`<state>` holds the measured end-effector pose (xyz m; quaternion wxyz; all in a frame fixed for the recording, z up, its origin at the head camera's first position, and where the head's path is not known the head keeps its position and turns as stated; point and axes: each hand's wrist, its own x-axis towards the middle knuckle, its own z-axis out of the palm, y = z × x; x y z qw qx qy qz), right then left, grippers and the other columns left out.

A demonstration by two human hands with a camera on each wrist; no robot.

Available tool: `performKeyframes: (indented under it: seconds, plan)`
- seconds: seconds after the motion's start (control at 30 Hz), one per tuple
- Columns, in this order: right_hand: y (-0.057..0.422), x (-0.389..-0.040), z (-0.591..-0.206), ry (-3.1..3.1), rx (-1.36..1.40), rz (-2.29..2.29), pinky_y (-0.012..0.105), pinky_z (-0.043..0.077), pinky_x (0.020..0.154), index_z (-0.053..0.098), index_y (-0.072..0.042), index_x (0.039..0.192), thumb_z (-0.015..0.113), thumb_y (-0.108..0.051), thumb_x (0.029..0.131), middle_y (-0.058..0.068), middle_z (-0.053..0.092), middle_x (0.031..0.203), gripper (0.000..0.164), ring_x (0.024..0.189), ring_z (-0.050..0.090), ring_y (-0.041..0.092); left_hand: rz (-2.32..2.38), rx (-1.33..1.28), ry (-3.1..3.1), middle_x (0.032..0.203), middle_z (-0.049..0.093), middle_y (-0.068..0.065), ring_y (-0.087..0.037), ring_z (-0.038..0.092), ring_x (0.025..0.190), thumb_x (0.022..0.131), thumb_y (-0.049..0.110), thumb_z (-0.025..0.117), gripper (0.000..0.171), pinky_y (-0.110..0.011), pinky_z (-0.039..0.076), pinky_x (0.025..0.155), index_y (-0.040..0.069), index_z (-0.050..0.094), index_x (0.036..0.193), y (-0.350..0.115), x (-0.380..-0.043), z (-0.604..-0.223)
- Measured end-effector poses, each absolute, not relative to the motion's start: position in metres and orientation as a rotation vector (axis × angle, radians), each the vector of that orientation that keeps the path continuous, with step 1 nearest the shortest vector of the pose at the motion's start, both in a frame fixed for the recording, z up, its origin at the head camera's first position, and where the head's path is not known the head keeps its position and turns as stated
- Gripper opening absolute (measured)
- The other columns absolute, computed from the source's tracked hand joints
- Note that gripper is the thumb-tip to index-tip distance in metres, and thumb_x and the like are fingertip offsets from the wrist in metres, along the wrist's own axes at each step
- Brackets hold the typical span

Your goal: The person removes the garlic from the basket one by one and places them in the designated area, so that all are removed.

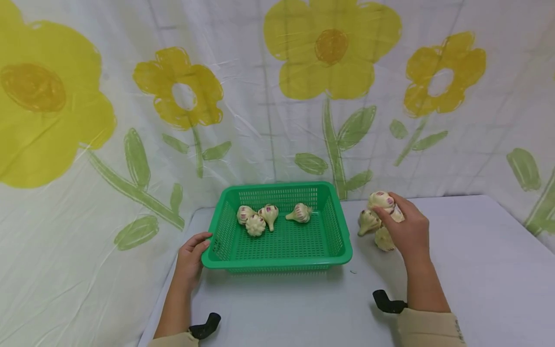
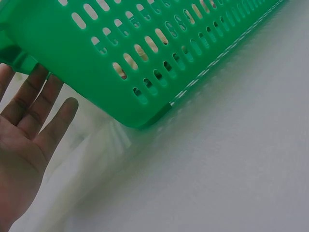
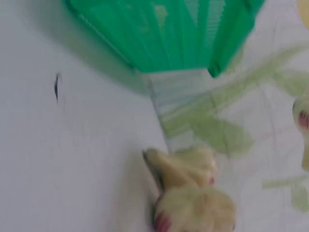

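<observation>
My right hand (image 1: 409, 229) pinches a garlic bulb (image 1: 380, 199) between thumb and fingers, above more bulbs to the right of the basket. In the right wrist view part of this held bulb (image 3: 302, 128) shows at the right edge. Beneath the hand lie a garlic bulb with its stem outward (image 1: 369, 221) and another bulb (image 1: 384, 239); one more is partly hidden behind the fingers. My left hand (image 1: 191, 258) touches the left rim of a green plastic basket (image 1: 277, 262), its fingers fairly straight in the left wrist view. Several garlic bulbs (image 1: 256, 225) lie inside the basket.
A white-covered table (image 1: 282, 308) carries the basket and bulbs. Behind its far edge hangs a pale curtain (image 1: 247, 144) printed with yellow flowers. A small dark scrap (image 1: 353, 272) lies near the basket's front right corner.
</observation>
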<state>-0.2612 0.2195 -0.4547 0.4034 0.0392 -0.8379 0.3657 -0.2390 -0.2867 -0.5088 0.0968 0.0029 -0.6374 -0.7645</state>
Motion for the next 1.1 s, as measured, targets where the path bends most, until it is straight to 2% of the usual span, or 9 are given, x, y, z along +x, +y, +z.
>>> performKeyframes:
  seconds: [0.07, 0.17, 0.27, 0.33, 0.43, 0.63, 0.83, 0.97, 1.1]
  plan:
    - [0.229, -0.259, -0.456, -2.111, 0.034, 0.946, 0.002, 0.036, 0.089, 0.068, -0.009, 0.124, 0.084, -0.023, 0.079, 0.015, 0.07, 0.118, 0.05, 0.11, 0.065, 0.03, -2.265, 0.011, -1.889, 0.093, 0.068, 0.008, -0.004, 0.063, 0.07, 0.097, 0.006, 0.058, 0.021, -0.019, 0.053, 0.059, 0.021, 0.072, 0.098, -0.287, -0.239, -0.508]
    - [0.243, -0.257, -0.459, -2.095, -0.062, 0.968, -0.001, 0.035, 0.088, 0.068, -0.008, 0.125, 0.083, -0.024, 0.08, 0.015, 0.07, 0.119, 0.05, 0.109, 0.063, 0.007, -2.264, 0.017, -1.89, 0.093, 0.068, 0.008, -0.004, 0.062, 0.07, 0.097, 0.006, 0.058, 0.021, -0.019, 0.053, 0.059, 0.021, 0.072, 0.098, -0.287, -0.239, -0.508]
    - [0.255, -0.254, -0.462, -2.096, -0.161, 1.006, 0.001, 0.038, 0.09, 0.067, -0.008, 0.127, 0.08, -0.028, 0.083, 0.014, 0.069, 0.121, 0.05, 0.105, 0.052, -0.015, -2.262, 0.016, -1.89, 0.093, 0.068, 0.008, -0.003, 0.062, 0.07, 0.097, 0.005, 0.058, 0.022, -0.019, 0.053, 0.06, 0.021, 0.072, 0.097, -0.287, -0.239, -0.508]
    - [0.262, -0.253, -0.465, -2.093, -0.209, 1.021, 0.002, 0.04, 0.092, 0.066, -0.008, 0.128, 0.079, -0.029, 0.084, 0.014, 0.068, 0.122, 0.05, 0.104, 0.047, -0.021, -2.264, 0.018, -1.89, 0.092, 0.068, 0.009, -0.003, 0.062, 0.07, 0.096, 0.004, 0.058, 0.022, -0.019, 0.053, 0.06, 0.021, 0.072, 0.097, -0.287, -0.239, -0.508]
    - [0.273, -0.253, -0.471, -2.101, -0.287, 1.029, 0.005, 0.042, 0.094, 0.065, -0.008, 0.129, 0.078, -0.031, 0.085, 0.013, 0.067, 0.124, 0.051, 0.108, 0.051, -0.014, -2.265, 0.017, -1.891, 0.093, 0.068, 0.008, -0.003, 0.062, 0.071, 0.096, 0.004, 0.058, 0.022, -0.019, 0.053, 0.061, 0.021, 0.072, 0.097, -0.287, -0.24, -0.508]
    - [0.294, -0.252, -0.48, -2.184, -0.561, 1.155, 0.022, 0.043, 0.105, 0.054, -0.015, 0.142, 0.068, -0.044, 0.09, 0.009, 0.056, 0.142, 0.061, 0.129, 0.054, 0.024, -2.261, 0.022, -1.893, 0.094, 0.068, 0.008, -0.003, 0.063, 0.073, 0.096, 0.006, 0.059, 0.019, -0.019, 0.053, 0.062, 0.02, 0.072, 0.098, -0.285, -0.241, -0.507]
    - [0.314, -0.254, -0.491, -2.065, -0.825, 1.376, 0.019, 0.044, 0.103, 0.054, -0.017, 0.142, 0.066, -0.049, 0.089, 0.009, 0.053, 0.144, 0.063, 0.128, 0.053, 0.007, -2.257, 0.028, -1.895, 0.094, 0.068, 0.008, -0.003, 0.062, 0.073, 0.097, 0.006, 0.059, 0.019, -0.019, 0.053, 0.061, 0.02, 0.072, 0.098, -0.285, -0.241, -0.507]
    - [0.32, -0.255, -0.497, -2.022, -0.904, 1.424, 0.019, 0.043, 0.104, 0.054, -0.014, 0.142, 0.066, -0.048, 0.089, 0.012, 0.052, 0.145, 0.064, 0.126, 0.052, 0.004, -2.269, 0.019, -1.883, 0.094, 0.068, 0.008, -0.003, 0.063, 0.074, 0.097, 0.006, 0.059, 0.021, -0.019, 0.053, 0.062, 0.021, 0.072, 0.098, -0.286, -0.24, -0.507]
    - [0.323, -0.254, -0.501, -2.038, -0.951, 1.426, 0.012, 0.045, 0.094, 0.052, -0.011, 0.143, 0.065, -0.049, 0.089, 0.007, 0.058, 0.137, 0.067, 0.113, 0.055, 0.0, -2.281, 0.004, -1.873, 0.093, 0.069, 0.008, -0.003, 0.063, 0.073, 0.097, 0.005, 0.058, 0.022, -0.019, 0.053, 0.062, 0.022, 0.072, 0.097, -0.286, -0.241, -0.507]
